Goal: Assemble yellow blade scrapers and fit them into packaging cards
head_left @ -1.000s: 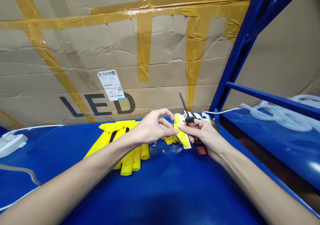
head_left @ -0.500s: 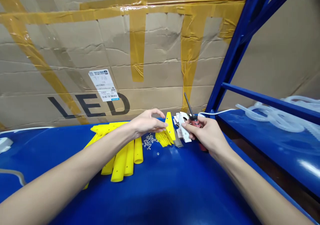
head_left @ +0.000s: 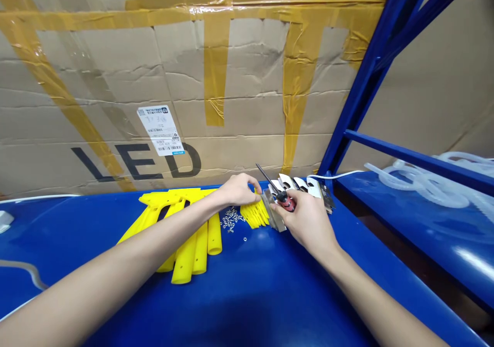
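My right hand (head_left: 311, 218) is wrapped round a screwdriver (head_left: 286, 201) with a red and black handle, its dark shaft pointing up and to the left. The thumb of that hand touches thin grey metal plates (head_left: 275, 214). My left hand (head_left: 242, 189) has its thumb and forefinger closed at the far end of these plates, over a row of flat yellow pieces (head_left: 254, 213); what they pinch is hidden. Small screws and nuts (head_left: 230, 219) lie scattered below the left hand. Yellow gun-shaped handles (head_left: 185, 254) lie partly under my left forearm.
White and silver curved blades (head_left: 309, 185) stand beyond the right hand. A large taped cardboard box (head_left: 247, 95) rises behind the blue table (head_left: 247, 295). A blue metal frame (head_left: 358, 90) and coiled translucent tubing (head_left: 428, 182) are at the right.
The upright yellow piece at my left fingertips no longer shows there. My right hand has moved left with the screwdriver, away from the white plate, to the grey plates, uncovering the blades behind.
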Motion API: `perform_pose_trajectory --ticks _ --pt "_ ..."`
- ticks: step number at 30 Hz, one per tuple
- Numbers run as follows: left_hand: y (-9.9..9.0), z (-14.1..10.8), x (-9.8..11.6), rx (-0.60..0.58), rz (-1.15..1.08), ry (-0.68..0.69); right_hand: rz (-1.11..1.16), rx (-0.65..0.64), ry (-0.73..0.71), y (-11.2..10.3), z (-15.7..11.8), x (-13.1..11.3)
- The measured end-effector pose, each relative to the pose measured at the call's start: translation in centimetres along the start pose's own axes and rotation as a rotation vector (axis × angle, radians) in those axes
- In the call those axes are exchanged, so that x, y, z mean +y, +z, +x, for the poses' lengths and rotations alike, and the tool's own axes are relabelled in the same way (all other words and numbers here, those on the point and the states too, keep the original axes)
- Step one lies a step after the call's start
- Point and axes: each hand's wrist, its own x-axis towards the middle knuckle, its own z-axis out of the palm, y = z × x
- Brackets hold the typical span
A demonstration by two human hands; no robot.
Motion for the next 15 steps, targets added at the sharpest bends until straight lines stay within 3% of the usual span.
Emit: perform_pose_trajectory --ticks 6,11,15 --pt "-0.2 -0.9 0.4 -0.033 0.173 0.151 0.012 -0.025 -0.036 0.1 -0.3 -0.1" --pt "-0.6 -1.4 -0.4 -0.089 0.289 0.331 0.066 -0.165 0.005 0.0 -0.4 0.0" --pt "-0.9 -1.7 -1.1 -0.122 0.338 0.384 0.198 -0.221 0.041 0.2 -0.5 -0.2"
